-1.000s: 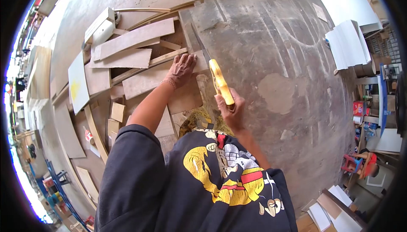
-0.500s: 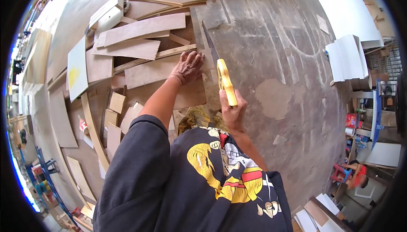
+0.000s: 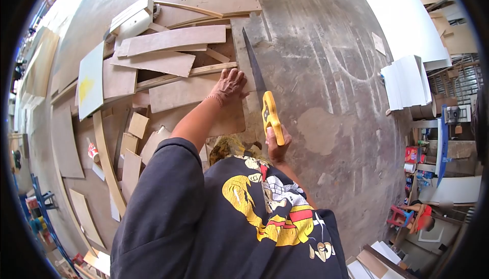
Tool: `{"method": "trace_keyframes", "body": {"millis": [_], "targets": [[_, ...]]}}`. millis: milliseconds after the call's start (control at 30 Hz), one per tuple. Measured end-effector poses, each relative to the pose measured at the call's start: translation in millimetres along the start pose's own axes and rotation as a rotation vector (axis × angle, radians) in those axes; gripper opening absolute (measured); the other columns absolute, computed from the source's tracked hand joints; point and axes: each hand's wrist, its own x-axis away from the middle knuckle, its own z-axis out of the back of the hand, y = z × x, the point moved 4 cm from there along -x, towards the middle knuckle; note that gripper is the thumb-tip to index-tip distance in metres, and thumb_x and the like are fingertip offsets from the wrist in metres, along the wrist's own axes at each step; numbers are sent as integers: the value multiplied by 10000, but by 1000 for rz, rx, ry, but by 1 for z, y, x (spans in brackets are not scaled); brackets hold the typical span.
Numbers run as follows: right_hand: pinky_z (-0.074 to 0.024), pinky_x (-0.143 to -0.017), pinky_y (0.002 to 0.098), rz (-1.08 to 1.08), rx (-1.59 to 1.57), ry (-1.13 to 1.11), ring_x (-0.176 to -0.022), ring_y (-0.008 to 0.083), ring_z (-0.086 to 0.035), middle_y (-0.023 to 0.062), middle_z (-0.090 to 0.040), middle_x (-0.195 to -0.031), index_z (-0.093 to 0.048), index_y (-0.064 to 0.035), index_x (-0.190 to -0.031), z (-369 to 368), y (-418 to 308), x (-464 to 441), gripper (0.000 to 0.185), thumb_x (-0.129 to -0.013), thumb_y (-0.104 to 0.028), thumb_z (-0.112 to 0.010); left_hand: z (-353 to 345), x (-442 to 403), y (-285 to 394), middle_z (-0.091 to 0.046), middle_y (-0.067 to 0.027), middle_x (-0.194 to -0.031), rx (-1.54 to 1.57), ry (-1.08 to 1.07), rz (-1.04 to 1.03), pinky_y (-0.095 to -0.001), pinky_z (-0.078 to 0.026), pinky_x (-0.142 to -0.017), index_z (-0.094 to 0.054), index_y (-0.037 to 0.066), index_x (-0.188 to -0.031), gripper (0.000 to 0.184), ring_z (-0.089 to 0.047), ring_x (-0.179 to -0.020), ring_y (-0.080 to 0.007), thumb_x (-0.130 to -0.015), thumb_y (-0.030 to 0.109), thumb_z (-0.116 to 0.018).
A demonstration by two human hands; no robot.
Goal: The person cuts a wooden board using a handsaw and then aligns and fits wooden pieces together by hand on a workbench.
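My right hand (image 3: pixel 278 144) is closed around the yellow handle of a handsaw (image 3: pixel 256 70). The saw's dark blade points away from me, just past the right ends of the boards. My left hand (image 3: pixel 230 85) bears down on the right end of a wooden strip (image 3: pixel 210 68), its fingers curled over the edge and its thumb out towards the blade. Below that strip a plywood board (image 3: pixel 178 90) runs under my left wrist. Whether the saw teeth touch wood is not clear from above.
Several loose plywood offcuts (image 3: pixel 175 39) are heaped to the left, beside a pale panel (image 3: pixel 90 83) with a yellow stain. White boards (image 3: pixel 406 83) are stacked on the right. A person in red (image 3: pixel 424 218) is at the lower right. Concrete floor (image 3: pixel 326 70) spreads right of the saw.
My right hand has drawn the handsaw back towards my body, so more blade shows. My left hand stays on the strip's end. The view has shifted slightly.
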Motion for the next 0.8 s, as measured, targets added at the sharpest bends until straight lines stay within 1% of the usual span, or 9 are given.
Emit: {"method": "trace_keyframes", "body": {"millis": [33, 100, 233, 333, 367, 500, 667, 767, 800], "targets": [[-381, -430, 324, 7, 1, 1, -438, 184, -502, 78, -499, -551, -570, 9, -780, -2, -6, -3, 156, -846, -129, -597, 4, 1, 0, -448, -113, -1075, 12, 67, -29, -457, -308, -938, -485, 25, -1130, 578, -404, -1083, -295, -714, 382, -670], [-380, -444, 355, 77, 127, 29, -443, 269, -500, 120, -491, -548, -552, 4, -755, -4, -20, -1, 182, -839, -141, -624, 3, 0, 0, -447, -103, -1087, -21, 58, -26, -459, -309, -928, -493, 39, -1120, 529, -399, -1087, -285, -762, 407, -623], [-364, -444, 378, -15, 217, 49, -447, 317, -481, 167, -477, -534, -462, -8, -655, -12, -59, -20, 298, -829, -156, -654, 1, 4, 1, -443, -88, -1107, -40, 17, 4, -468, -308, -920, -493, 62, -1134, 480, -387, -1106, -272, -824, 421, -568], [-363, -445, 372, 80, 251, 74, -449, 304, -477, 174, -476, -534, -462, -6, -652, -9, -109, -10, 293, -829, -140, -652, 5, 0, 0, -441, -100, -1105, -43, 34, 9, -462, -305, -920, -480, 46, -1147, 538, -385, -1110, -281, -773, 409, -615], [-365, -450, 358, 20, 312, -17, -454, 232, -475, 143, -478, -531, -491, 0, -679, -3, -123, -1, 255, -832, -129, -648, 4, 4, 3, -440, -111, -1102, -50, 54, 13, -453, -303, -919, -468, 28, -1154, 601, -386, -1107, -289, -720, 398, -661], [-378, -469, 326, -232, 138, 20, -491, 138, -458, 99, -491, -546, -531, 19, -727, 20, -121, 15, 203, -834, -114, -641, 2, 3, 1, -424, -117, -1123, -15, 28, 4, -461, -299, -923, -448, 32, -1179, 611, -373, -1127, -286, -742, 413, -641], [-383, -474, 327, -186, 197, -21, -484, 173, -478, 116, -500, -560, -535, 17, -727, 22, -138, 13, 181, -841, -95, -620, 1, 2, -2, -421, -111, -1132, 31, 7, 21, -467, -298, -925, -441, 32, -1189, 602, -360, -1149, -282, -775, 433, -611], [-382, -481, 348, 0, 370, -47, -475, 238, -470, 144, -510, -568, -543, 21, -730, 5, -108, -25, 167, -830, -84, -627, -11, 9, 4, -426, -103, -1134, 53, -23, 55, -478, -289, -934, -466, 39, -1171, 554, -355, -1161, -279, -803, 435, -588], [-379, -482, 355, -142, 291, -26, -478, 242, -463, 143, -512, -568, -546, 21, -730, -6, -104, -40, 177, -828, -96, -635, -12, 7, 5, -428, -96, -1138, 47, 0, 71, -486, -281, -942, -487, 47, -1153, 517, -353, -1167, -275, -818, 430, -577]]}}
